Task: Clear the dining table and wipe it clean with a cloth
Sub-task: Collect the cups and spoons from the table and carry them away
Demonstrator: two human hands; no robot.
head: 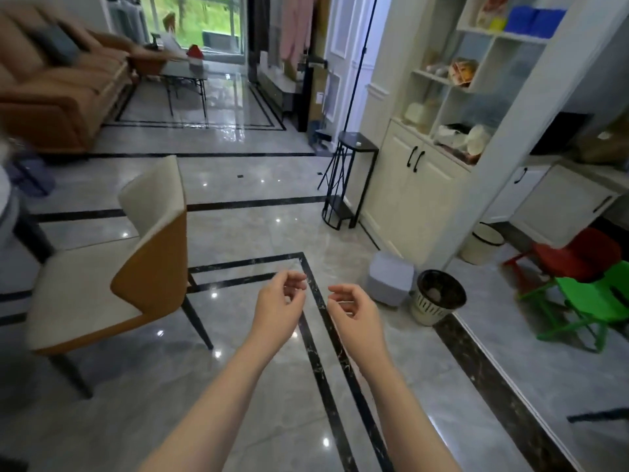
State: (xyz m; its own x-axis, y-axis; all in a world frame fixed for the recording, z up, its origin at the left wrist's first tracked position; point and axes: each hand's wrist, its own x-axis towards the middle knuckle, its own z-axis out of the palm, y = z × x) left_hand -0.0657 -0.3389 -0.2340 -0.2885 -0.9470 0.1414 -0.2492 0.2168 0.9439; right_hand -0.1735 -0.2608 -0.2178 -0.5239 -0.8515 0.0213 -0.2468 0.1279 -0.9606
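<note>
Open floor (258, 229) straight ahead, wide lane toward the coffee table (185, 74). Left side blocked by dining chair (112, 267). Right side: slatted wastebasket (437, 298) w/ grey box (391, 277) touching it, black metal stand (350, 178) against cabinet (412, 192), red & green plastic chairs (589, 284) at far right.

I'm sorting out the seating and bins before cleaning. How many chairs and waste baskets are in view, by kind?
Dining chair: 1
Red plastic chair: 1
Green plastic chair: 1
Waste baskets: 2, one dark-lined, one cream
Total: 5
</note>
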